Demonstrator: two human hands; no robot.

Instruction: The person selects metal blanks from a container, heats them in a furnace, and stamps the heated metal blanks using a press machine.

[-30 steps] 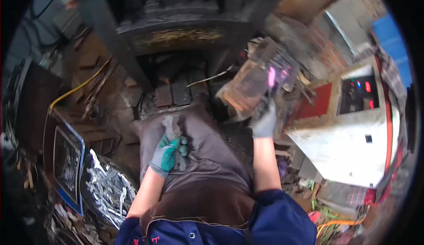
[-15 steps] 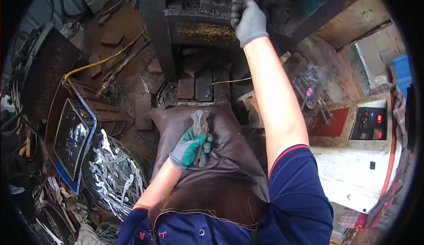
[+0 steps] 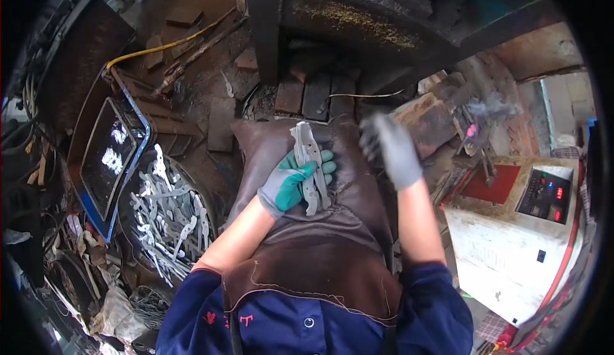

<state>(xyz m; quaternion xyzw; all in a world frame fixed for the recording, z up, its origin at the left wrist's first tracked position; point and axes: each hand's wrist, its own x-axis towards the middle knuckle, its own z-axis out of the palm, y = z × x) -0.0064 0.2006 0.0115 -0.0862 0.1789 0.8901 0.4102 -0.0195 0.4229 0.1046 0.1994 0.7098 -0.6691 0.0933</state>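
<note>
My left hand [image 3: 293, 182], in a grey glove with green on it, is closed around a few flat, notched grey metal blanks [image 3: 309, 157]. They stand upright over the brown leather apron [image 3: 265, 157] on my lap. To the right of them, my grey-gloved right hand [image 3: 393, 150] is smeared by motion, and its fingers cannot be made out. Left of my lap, a round container [image 3: 131, 240] is heaped with similar loose metal blanks [image 3: 182, 217].
A pink-glowing piece [image 3: 471, 130] sits among smoking metal fittings at right. Below it stands a white control cabinet [image 3: 492, 252] with a lit panel [image 3: 545, 193]. Ahead is a dark steel frame [image 3: 263, 29]. A blue-rimmed bin [image 3: 144, 131] and yellow hose [image 3: 160, 48] lie left.
My right hand has come back from the top of the view, where it held a thin tool by a pink-glowing tip, to beside my lap. The whole view has shifted.
</note>
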